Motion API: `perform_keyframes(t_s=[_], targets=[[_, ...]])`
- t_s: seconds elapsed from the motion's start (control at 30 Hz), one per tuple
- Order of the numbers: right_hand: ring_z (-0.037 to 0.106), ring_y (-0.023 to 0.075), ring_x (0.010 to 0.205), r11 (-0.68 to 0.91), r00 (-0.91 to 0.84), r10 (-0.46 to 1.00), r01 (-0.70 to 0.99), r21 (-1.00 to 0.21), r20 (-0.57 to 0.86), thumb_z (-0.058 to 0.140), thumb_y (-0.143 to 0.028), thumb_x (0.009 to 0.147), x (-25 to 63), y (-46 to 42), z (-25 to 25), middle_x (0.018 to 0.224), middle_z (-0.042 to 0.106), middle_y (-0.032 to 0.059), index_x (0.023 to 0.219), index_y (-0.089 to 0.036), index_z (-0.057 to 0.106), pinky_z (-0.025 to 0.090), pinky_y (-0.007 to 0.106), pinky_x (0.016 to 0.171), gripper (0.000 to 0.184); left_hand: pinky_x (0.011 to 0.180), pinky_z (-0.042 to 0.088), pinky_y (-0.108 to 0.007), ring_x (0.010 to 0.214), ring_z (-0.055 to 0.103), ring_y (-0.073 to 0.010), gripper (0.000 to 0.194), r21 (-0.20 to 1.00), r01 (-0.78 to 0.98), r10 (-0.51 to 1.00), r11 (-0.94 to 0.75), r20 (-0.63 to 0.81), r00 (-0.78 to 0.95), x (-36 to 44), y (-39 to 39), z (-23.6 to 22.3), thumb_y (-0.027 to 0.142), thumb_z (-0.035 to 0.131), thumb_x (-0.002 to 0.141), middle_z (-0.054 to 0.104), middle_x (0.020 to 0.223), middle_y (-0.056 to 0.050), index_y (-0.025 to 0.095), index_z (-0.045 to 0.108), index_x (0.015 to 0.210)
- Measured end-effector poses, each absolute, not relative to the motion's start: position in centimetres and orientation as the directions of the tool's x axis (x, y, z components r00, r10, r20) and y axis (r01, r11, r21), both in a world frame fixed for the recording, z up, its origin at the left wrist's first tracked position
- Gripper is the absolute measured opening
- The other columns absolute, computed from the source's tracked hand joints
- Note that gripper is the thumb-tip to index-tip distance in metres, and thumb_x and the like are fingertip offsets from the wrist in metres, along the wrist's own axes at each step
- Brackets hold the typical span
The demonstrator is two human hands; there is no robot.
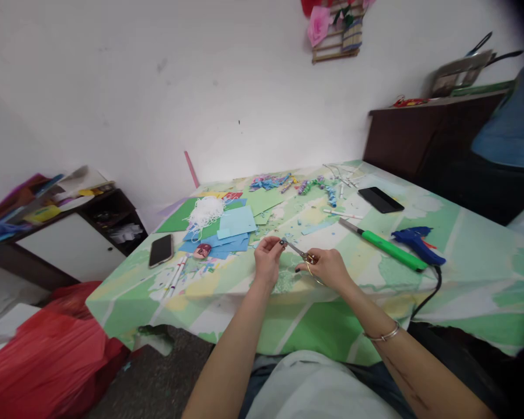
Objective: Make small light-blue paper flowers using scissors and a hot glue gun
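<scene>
My right hand [327, 267] grips a small pair of scissors [297, 250] with gold handles, the blades angled toward my left hand. Fingertips pinched together, my left hand [268, 256] meets the scissor tips; a tiny bluish piece seems to be between the fingers, too small to make out. Tiny paper scraps [290, 235] lie scattered on the tablecloth around the blades. Left of my hands are light-blue paper sheets [237, 222], a heap of white string [207, 214] and a small pinkish-red object [202, 251].
A green-handled cutter [390, 250] and a blue glue gun [419, 241] with a cord lie right. Phones rest at left [161, 251] and right [381, 199]. Curled paper pieces [266, 182] sit at the back. Markers [177, 276] lie front left, and a red bag [52, 355] is beside the table.
</scene>
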State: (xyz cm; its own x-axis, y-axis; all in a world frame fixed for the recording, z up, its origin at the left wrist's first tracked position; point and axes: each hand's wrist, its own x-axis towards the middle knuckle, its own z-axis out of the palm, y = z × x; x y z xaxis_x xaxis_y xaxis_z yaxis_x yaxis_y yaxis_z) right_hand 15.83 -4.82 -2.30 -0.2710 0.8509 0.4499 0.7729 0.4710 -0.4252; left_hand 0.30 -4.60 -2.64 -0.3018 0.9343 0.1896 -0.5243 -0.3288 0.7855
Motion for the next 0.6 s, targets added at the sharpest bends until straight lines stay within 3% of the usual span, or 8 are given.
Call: perform_keyframes(t_s=[0.6], targets=[[0.049,0.0129,0.046,0.498,-0.297,0.839,0.759,-0.42,0.457,0.053,-0.056,0.07,15.89,-4.65,-2.56,0.05,0.059,0.0026,0.055,-0.019,0.057,0.026,0.023,0.048,0.039,0.072,0.044,-0.025,0.069,0.056,-0.0091,0.016,0.816,-0.481,0.936,-0.32,0.195,-0.293,0.31,-4.67,-2.6,0.015,0.065,0.06,0.058,0.073,0.001,0.016,0.058,0.073]])
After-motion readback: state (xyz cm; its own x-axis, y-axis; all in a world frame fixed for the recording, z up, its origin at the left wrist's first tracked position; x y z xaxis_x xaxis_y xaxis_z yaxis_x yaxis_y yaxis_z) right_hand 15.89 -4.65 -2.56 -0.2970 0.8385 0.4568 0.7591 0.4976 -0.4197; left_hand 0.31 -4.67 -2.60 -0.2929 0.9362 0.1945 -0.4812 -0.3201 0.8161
